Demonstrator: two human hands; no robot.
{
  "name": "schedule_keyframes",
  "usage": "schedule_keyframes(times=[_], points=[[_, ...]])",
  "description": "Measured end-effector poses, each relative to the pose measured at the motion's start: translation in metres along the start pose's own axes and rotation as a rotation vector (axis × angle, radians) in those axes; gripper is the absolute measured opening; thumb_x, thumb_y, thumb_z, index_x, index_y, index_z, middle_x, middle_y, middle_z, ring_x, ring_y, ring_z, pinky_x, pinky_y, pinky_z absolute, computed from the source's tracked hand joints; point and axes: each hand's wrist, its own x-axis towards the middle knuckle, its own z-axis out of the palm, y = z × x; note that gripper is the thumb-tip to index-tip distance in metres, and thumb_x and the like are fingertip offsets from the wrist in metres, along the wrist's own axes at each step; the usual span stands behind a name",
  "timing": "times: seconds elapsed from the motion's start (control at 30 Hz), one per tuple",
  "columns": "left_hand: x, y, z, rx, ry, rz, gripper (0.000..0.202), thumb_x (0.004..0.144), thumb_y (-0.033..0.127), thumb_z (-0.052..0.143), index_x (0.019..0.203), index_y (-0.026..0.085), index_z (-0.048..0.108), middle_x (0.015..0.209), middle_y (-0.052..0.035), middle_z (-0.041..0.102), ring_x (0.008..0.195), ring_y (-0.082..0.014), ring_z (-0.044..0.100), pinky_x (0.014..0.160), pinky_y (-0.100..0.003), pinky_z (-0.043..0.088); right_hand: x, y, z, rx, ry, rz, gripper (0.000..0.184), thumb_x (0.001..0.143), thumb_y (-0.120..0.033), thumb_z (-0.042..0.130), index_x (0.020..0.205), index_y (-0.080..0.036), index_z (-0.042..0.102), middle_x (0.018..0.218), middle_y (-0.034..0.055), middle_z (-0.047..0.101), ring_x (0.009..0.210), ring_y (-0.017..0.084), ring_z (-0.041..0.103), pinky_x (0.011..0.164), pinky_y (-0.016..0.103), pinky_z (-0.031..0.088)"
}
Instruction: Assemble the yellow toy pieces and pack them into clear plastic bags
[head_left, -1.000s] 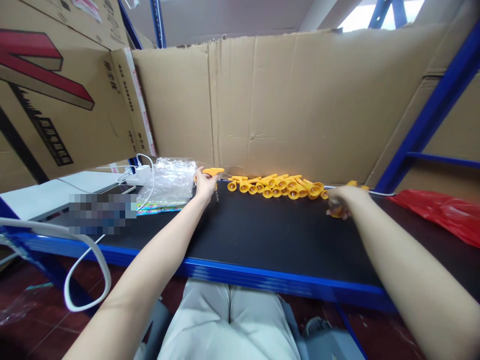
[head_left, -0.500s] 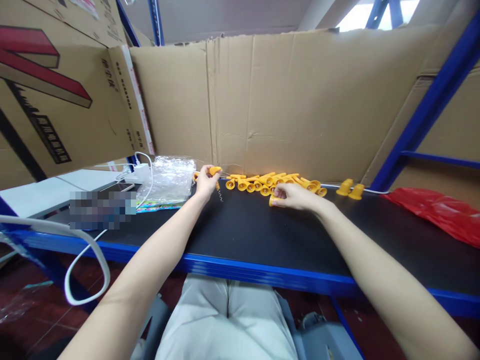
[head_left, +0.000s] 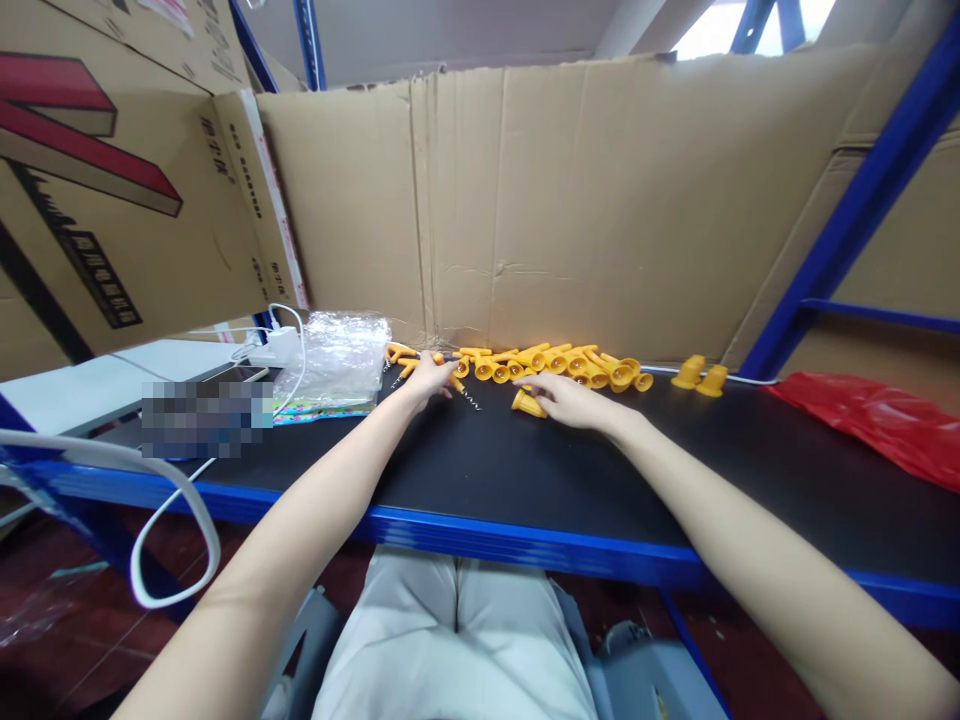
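My left hand (head_left: 431,378) is closed on a yellow-handled corkscrew whose metal spiral (head_left: 471,401) points right and down. More yellow corkscrew handles (head_left: 401,353) lie just left of it. My right hand (head_left: 564,399) has its fingertips on a yellow ribbed cup-shaped piece (head_left: 528,404), tilted low over the black tabletop; the thumb is partly hidden. Behind both hands runs a heap of yellow funnel-ended pieces (head_left: 577,362), several with their round openings facing me. Two yellow cup-shaped pieces (head_left: 700,374) stand apart to the right.
Clear plastic bags (head_left: 341,350) lie to the left beside a white charger and cable (head_left: 281,342). A red plastic bag (head_left: 870,415) rests at the right. Cardboard (head_left: 600,210) walls the back, and a blue frame edge (head_left: 525,545) runs along the front.
My left hand has lowered and moved slightly right with the corkscrew. The right hand has shifted left, turning the cup-shaped piece so that its ribbed side shows.
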Motion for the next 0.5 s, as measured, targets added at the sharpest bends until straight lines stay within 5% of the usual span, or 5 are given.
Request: schedule_keyframes(times=[0.17, 0.5], points=[[-0.001, 0.001, -0.008, 0.295, -0.097, -0.044, 0.040, 0.072, 0.056, 0.049, 0.084, 0.018, 0.047, 0.065, -0.0025, 0.054, 0.049, -0.0116, 0.051, 0.039, -0.019, 0.031, -0.001, -0.002, 0.002, -0.057, -0.007, -0.028, 0.038, 0.079, -0.015, 0.040, 0.112, -0.021, 0.056, 0.105, 0.0058, 0.058, 0.094, 0.018, 0.054, 0.083, 0.029, 0.040], [-0.004, -0.002, -0.016, 0.966, -0.333, 0.196, 0.051, 0.066, 0.060, 0.050, 0.096, 0.018, 0.052, 0.076, -0.0056, 0.062, 0.071, -0.0190, 0.057, 0.056, -0.023, 0.039, 0.000, 0.001, 0.002, -0.113, 0.035, -0.046, 0.012, 0.074, -0.027, 0.052, 0.078, -0.016, 0.050, 0.076, 0.0049, 0.057, 0.066, 0.015, 0.050, 0.057, 0.024, 0.035]])
